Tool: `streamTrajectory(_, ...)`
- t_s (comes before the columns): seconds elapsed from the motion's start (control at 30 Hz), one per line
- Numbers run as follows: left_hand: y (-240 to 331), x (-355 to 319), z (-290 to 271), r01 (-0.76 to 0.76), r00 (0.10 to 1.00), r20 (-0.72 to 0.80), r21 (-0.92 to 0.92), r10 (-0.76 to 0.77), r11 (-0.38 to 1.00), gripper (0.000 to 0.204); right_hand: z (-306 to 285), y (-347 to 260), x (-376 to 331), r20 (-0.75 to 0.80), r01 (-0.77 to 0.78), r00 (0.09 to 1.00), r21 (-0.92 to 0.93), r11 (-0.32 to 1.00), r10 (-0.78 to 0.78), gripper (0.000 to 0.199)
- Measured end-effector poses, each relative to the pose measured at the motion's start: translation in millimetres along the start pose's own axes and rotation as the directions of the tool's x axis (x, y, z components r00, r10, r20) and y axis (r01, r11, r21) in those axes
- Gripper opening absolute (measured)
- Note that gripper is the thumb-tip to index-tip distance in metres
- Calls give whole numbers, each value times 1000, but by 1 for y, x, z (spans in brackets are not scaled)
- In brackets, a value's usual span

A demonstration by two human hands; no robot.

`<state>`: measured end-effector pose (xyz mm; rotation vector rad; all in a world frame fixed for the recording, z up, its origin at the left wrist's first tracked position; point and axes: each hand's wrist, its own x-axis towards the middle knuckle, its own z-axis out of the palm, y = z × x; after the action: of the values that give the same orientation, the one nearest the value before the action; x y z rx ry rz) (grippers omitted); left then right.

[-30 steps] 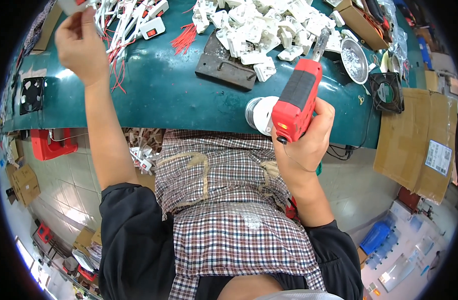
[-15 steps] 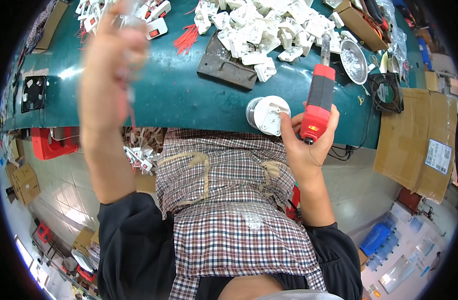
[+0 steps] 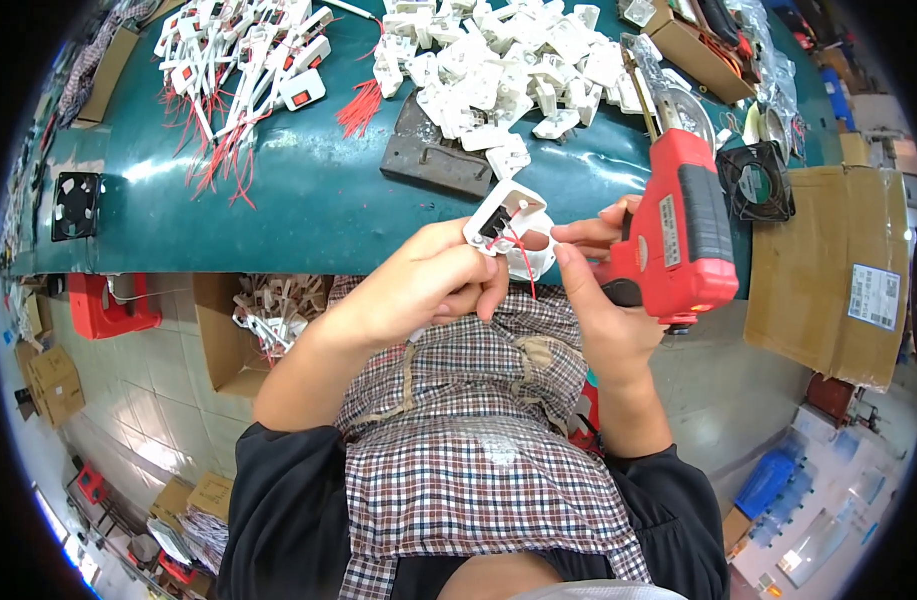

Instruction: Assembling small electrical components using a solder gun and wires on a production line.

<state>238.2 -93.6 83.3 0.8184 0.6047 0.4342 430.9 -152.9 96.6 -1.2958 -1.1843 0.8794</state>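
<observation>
My left hand [image 3: 433, 275] is closed on a white plastic switch housing [image 3: 518, 195], its hollow side showing a black switch body [image 3: 495, 224] and thin red wires [image 3: 518, 243]. Behind the housing, partly covered, is a white round spool [image 3: 540, 258] at the table edge. My right hand [image 3: 613, 300] grips a red and black soldering gun [image 3: 683, 230], nose pointing away over the table. Its thumb and forefinger reach out to the spool and wires; whether they pinch anything is unclear.
A dark metal block [image 3: 433, 150] lies beside a heap of white plastic parts [image 3: 518, 70]. Wired switch pieces [image 3: 243, 70] are piled far left, red wires [image 3: 359, 108] bunched nearby. A small fan [image 3: 756, 180] and cardboard [image 3: 823, 270] stand right. Below the edge sits a carton [image 3: 223, 340].
My left hand has come down from the far-left switch pile to the middle, now with a wired housing. In my right hand the soldering gun has swung right and turned side-on.
</observation>
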Motion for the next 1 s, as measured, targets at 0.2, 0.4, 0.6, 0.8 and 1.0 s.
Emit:
streamTrajectory(0.2, -13, 8, 15, -73, 989, -126, 28, 76, 997, 46, 3, 20, -1, 30, 111, 994, -111, 988, -108, 58)
streamTrajectory(0.4, -31, 11, 17, -208, 950, -172, 274, 261, 939, 33, 7, 22, -1, -72, 88, 993, -120, 989, -97, 62)
streamTrajectory(0.6, -29, 6, 27, -182, 900, -173, 684, 400, 706, 24, 4, 13, 0, -6, -117, 993, 98, 988, 118, 56)
streamTrajectory(0.8, -29, 7, 26, -236, 856, -175, 705, 486, 669, 22, 8, 22, -7, -39, -131, 990, 156, 979, 139, 50)
streamTrajectory(1.0, -44, 11, 26, -260, 740, -65, 891, 669, 373, 37, 13, 1, -12, -20, -221, 971, 297, 929, 238, 44)
